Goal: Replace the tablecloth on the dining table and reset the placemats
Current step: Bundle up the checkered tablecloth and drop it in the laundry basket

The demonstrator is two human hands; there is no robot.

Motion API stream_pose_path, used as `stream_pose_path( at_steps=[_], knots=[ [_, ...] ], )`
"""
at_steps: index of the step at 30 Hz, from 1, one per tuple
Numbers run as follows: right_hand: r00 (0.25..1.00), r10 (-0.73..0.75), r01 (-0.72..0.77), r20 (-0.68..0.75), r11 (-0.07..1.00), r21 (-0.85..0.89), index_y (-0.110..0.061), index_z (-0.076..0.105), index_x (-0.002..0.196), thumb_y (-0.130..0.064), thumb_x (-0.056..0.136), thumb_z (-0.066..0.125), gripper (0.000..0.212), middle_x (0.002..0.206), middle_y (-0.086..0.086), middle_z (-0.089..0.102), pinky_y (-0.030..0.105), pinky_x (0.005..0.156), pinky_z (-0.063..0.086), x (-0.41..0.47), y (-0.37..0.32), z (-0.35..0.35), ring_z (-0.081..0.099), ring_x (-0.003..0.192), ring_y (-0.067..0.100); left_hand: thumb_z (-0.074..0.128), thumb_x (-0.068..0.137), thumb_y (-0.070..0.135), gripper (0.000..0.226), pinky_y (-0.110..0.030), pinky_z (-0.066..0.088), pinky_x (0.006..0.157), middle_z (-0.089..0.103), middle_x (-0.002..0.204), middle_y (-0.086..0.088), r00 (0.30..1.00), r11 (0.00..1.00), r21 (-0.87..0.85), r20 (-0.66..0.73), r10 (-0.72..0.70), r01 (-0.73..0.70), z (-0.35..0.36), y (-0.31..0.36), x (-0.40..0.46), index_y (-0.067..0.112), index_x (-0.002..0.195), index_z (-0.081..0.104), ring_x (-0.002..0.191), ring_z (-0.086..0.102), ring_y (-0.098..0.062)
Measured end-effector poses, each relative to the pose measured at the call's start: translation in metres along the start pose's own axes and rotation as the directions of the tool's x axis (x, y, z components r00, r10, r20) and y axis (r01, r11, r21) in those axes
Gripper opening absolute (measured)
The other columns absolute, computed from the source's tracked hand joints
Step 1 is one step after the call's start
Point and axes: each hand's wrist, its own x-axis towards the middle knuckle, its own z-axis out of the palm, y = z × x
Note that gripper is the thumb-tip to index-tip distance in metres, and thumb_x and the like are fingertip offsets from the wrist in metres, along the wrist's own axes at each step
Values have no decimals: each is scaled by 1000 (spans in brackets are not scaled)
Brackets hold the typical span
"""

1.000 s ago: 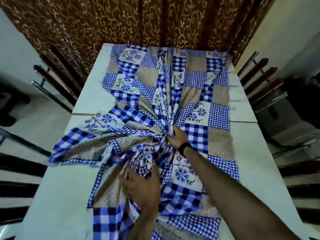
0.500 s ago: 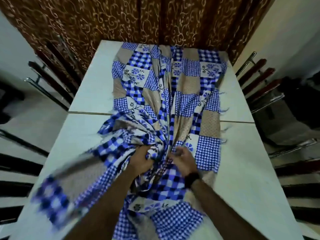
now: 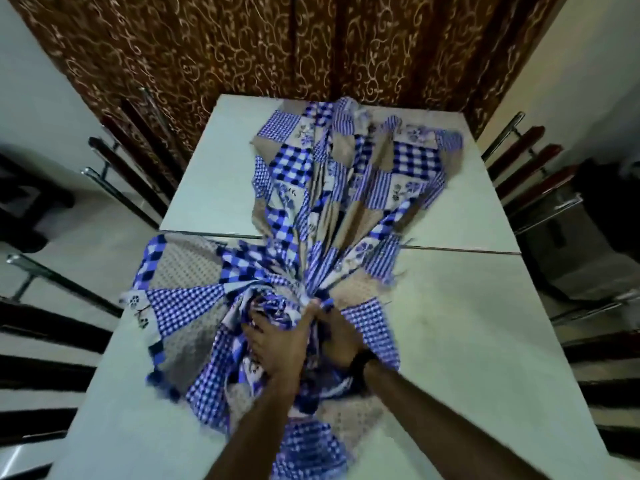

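Both hands are bunched into the patchwork tablecloth [image 3: 325,209] near the table's [image 3: 460,341] near end. The right hand [image 3: 337,336] has its grip closed round a gathered knot of folds; the left hand [image 3: 277,344], just beside it, has fingers dug into the crumpled cloth. The fabric looks light, soft and limp, likely to slide easily on the smooth top, so a gathered handful seems the best hold. From the grip, pleats fan away toward the far edge, with loose corners trailing left and toward the person.
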Motion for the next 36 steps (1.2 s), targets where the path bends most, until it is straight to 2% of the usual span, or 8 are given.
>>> stream_pose_path(
  at_steps=[5, 9, 15, 18, 21, 23, 30, 36],
  knots=[
    [963, -165, 79, 213, 928, 364, 5, 65, 94, -10, 83, 75, 22, 88, 19, 67, 39, 83, 51, -35, 17, -4, 62, 84, 18, 79, 62, 64, 123, -48, 32, 115, 28, 157, -15, 959, 926, 257, 147, 244, -275, 10, -3, 35, 7, 153, 19, 146, 26, -31],
    [931, 301, -92, -208, 742, 664, -8, 68, 107, -24, 80, 80, 33, 98, 4, 73, 34, 78, 55, -18, 41, -47, 68, 86, 14, 78, 68, 54, 85, -41, 50, 100, 56, 137, 2, 832, 834, 157, 289, 474, -530, 15, -4, 41, 25, 140, 45, 125, 54, -23],
    [858, 499, -245, -118, 601, 761, -15, 10, 157, -40, 77, 80, 109, 163, 4, 16, 47, 118, 29, 48, 51, -101, 26, 148, 28, 78, 69, 49, 82, -41, 39, 112, 53, 143, -6, 278, 315, 104, 766, 579, -943, 20, 15, 33, 15, 139, 52, 132, 49, -25],
    [912, 387, -318, -139, 878, 357, -12, 16, 156, -35, 92, 66, 84, 163, 7, 18, 42, 119, 27, 59, 48, -95, 25, 148, 29, 64, 69, 61, 72, -53, 23, 117, 48, 148, 3, 463, 244, 469, 438, 770, -849, 12, 6, 15, 33, 135, 54, 143, 35, -21],
    [938, 286, -255, -195, 952, 170, -6, 29, 151, -27, 99, 52, 60, 158, 10, 29, 42, 114, 34, 45, 46, -72, 34, 142, 32, 66, 58, 64, 91, -61, 21, 112, 32, 156, -16, 819, 830, 360, -235, 523, -426, 1, -27, -19, 29, 140, 49, 146, 26, -34],
    [950, 231, -224, -209, 973, 58, -7, 42, 141, -24, 98, 50, 47, 148, 13, 40, 43, 106, 40, 28, 43, -49, 43, 133, 35, 66, 61, 76, 114, -64, 19, 112, 8, 161, -21, 974, 993, 15, -197, 114, -113, 0, -30, -34, 19, 152, 29, 149, 9, -36],
    [944, -330, 324, -16, 914, 243, -2, 51, 71, -5, 87, 55, 17, 75, 22, 57, 39, 64, 38, -31, 20, -4, 55, 72, 35, 80, 49, 72, 146, -56, 23, 117, -2, 164, -11, 982, 977, 104, -4, 189, -187, 8, 5, 1, 14, 156, -2, 151, 6, -30],
    [841, 443, -23, -312, 603, 797, -15, 63, 90, -35, 81, 76, 25, 94, 9, 65, 46, 84, 49, -37, 50, -39, 63, 89, 25, 89, 54, 50, 133, -46, 29, 118, 21, 161, -5, 888, 860, 226, 165, 428, -457, 13, -5, 22, 16, 156, 11, 148, 23, -25]
  ],
)
